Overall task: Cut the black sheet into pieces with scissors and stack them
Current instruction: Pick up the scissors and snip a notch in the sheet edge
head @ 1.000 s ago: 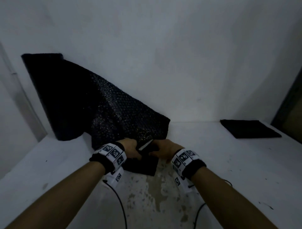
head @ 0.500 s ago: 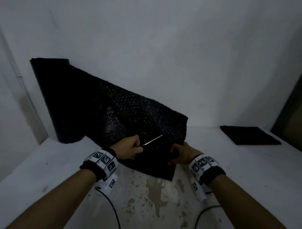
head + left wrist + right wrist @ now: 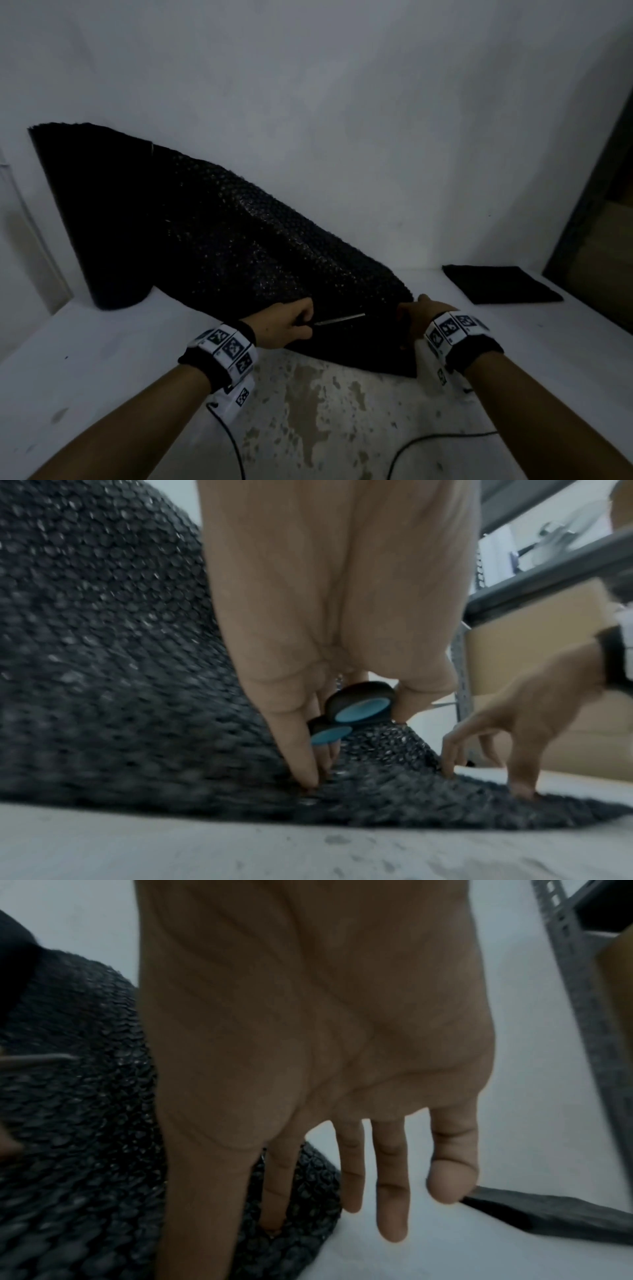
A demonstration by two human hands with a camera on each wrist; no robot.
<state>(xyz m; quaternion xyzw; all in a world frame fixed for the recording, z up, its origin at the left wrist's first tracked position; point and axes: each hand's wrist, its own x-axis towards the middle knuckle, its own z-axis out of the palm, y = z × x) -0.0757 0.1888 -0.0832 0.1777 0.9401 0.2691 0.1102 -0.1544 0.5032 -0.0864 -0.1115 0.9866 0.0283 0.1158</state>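
Note:
A black textured sheet (image 3: 260,260) unrolls from an upright roll (image 3: 102,222) at the back left and lies across the white table (image 3: 102,359). My left hand (image 3: 301,322) grips scissors (image 3: 356,707) with black and blue handles; the blade (image 3: 340,319) points right over the sheet, and a left fingertip touches the sheet. My right hand (image 3: 411,308) rests at the sheet's right edge with its fingertips (image 3: 520,791) pressing down on it, fingers mostly straight in the right wrist view. A flat stack of black pieces (image 3: 500,284) lies at the back right.
A white wall stands close behind the table. A grey metal shelf frame (image 3: 589,205) with cardboard boxes stands at the right. Black cables (image 3: 428,440) trail over the worn patch of the table near my forearms.
My hands have moved apart, the right one going right along the sheet's edge. The sheet has spread further to the right. The scissors stay in my left hand.

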